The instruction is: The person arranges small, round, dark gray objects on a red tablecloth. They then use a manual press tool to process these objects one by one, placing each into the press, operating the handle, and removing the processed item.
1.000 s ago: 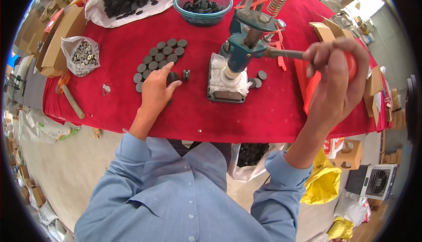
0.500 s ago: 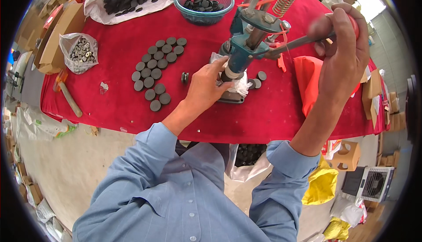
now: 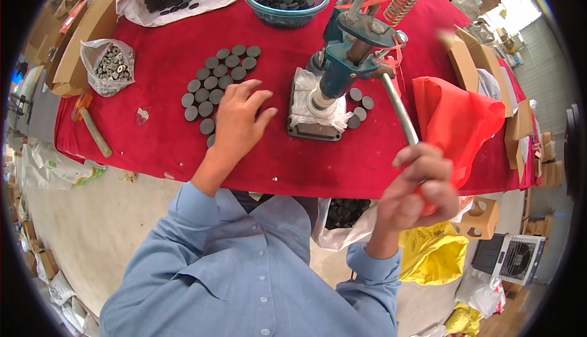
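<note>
Lying beside the lever (image 3: 400, 109) is red fabric (image 3: 454, 126).

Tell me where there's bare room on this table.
Bare red cloth lies between the press base and the cloth's near edge, but for a speck, and between the hammer and disc rows, around a small scrap. It's crowded along the far side, with the white sack and blue bowl.
</note>
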A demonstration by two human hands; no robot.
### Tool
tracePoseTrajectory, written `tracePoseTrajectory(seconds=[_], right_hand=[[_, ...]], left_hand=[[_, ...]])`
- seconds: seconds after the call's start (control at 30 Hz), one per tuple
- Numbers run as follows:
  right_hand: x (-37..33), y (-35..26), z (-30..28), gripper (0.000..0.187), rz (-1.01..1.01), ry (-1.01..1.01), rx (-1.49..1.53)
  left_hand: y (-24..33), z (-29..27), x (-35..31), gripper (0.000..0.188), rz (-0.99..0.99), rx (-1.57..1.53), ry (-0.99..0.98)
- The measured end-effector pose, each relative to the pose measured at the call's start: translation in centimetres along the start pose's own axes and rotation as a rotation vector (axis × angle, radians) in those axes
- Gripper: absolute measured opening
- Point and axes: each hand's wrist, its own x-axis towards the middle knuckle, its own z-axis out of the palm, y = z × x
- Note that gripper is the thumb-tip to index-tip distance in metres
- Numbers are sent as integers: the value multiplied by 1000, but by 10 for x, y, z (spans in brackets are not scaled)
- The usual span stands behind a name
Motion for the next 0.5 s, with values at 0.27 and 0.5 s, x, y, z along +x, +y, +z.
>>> tracePoseTrajectory(seconds=[0.27,0.5], right_hand=[[-42,-10,1,33,126,25,-29],[-55,-7,8,30,96,121,-28]], left_hand=[[-4,-9,-10,46,-203,-276,-209],[-5,8,-22,43,-85,-191,-102]])
